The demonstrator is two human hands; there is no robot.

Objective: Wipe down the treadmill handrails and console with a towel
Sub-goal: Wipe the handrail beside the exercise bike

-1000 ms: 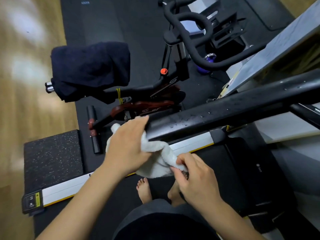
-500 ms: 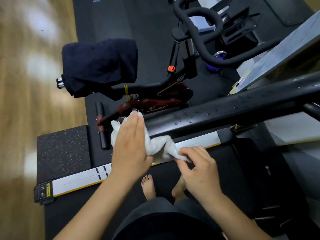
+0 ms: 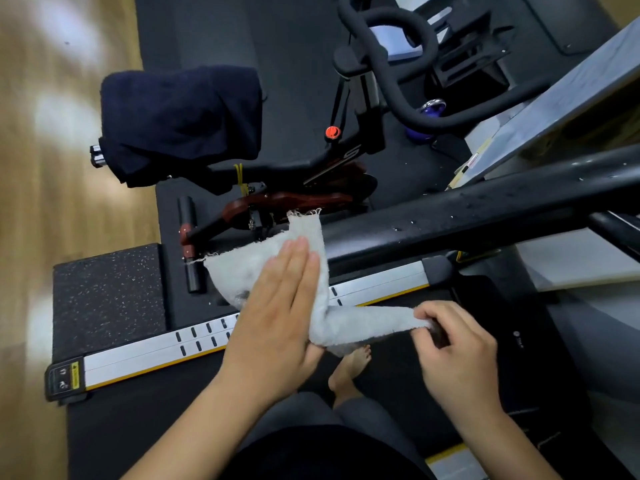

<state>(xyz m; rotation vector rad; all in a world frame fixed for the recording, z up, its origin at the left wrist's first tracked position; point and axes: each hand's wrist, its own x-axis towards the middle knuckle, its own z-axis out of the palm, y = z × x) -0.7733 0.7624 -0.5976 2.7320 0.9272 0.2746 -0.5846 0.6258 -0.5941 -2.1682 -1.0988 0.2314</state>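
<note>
A small white towel is spread out at the near end of the black treadmill handrail, which runs up to the right and carries small droplets or specks. My left hand lies flat with straight fingers on the towel. My right hand pinches the towel's right corner and holds it stretched to the right above the treadmill belt. The console is out of view.
A spin bike with a dark cloth over its saddle stands just left of the treadmill on black mats. The silver side rail runs below my hands. My bare feet stand on the belt. Wooden floor lies at the far left.
The towel went from a bunched wad to spread flat. My left hand opened out on it. My right hand drew its corner away to the right.
</note>
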